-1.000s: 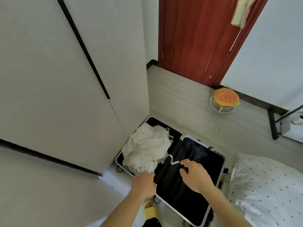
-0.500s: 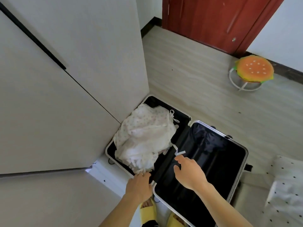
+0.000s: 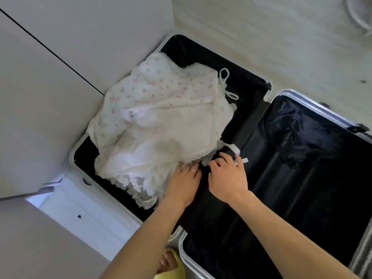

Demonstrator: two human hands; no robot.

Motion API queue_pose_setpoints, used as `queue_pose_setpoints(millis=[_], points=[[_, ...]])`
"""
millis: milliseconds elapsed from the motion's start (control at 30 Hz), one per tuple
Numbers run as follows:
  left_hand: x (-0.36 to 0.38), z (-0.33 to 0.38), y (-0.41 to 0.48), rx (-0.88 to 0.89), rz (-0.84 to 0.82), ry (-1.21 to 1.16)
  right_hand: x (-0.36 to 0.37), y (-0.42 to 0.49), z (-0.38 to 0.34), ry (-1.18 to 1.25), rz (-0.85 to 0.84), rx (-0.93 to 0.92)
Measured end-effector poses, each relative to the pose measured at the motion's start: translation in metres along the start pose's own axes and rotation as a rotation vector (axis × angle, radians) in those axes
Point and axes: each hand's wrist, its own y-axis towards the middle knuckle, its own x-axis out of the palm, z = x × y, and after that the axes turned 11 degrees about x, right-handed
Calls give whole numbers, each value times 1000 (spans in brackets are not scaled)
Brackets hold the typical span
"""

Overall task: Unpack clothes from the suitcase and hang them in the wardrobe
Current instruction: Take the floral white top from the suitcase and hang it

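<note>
One head-worn view, looking forward and steeply down, close above the open suitcase (image 3: 302, 178)

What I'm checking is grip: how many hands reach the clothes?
2. The left hand at the frilled hem of the white clothes; the right hand at a white strap.

You are in a room of a home, by the look of it a bedroom. Tall pale wardrobe doors (image 3: 60, 97) with a thin dark seam fill your left side, and light wood-grain flooring (image 3: 281, 37) runs off to the upper right. An open suitcase (image 3: 302, 198) lies flat on that floor against the wardrobe, a white garment (image 3: 161, 117) with small pink print heaped in its left half. Your foot wears a yellow house slipper (image 3: 171, 270).
</note>
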Motion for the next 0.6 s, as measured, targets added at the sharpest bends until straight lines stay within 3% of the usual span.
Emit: queue_pose_setpoints(millis=[133,267,433,500,600], points=[[37,-35,43,-86,79,136,43,37,-5,-95,160,40],[65,-61,45,-125,81,139,58,41,-14,-172,59,90],[48,-69,27,-112,167,109,48,35,-8,-169,-48,46],[27,-72,19,-166,119,80,44,38,-6,-164,-61,32],[13,-70,3,-150,-12,-1,35,29,-9,-122,-218,52]])
